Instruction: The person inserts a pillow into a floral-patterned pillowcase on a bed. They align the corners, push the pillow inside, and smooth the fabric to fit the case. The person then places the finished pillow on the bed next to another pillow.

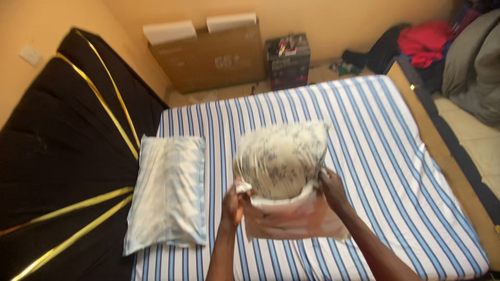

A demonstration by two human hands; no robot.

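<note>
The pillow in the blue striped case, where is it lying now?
In the head view, the pillow in the blue striped case lies on the left side of the striped bed sheet, against the black headboard, left of both hands.

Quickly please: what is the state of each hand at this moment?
Left hand: closed on the edge of the white patterned pillowcase.
Right hand: closed on the same pillowcase's other edge, around the pale floral pillow.
</note>
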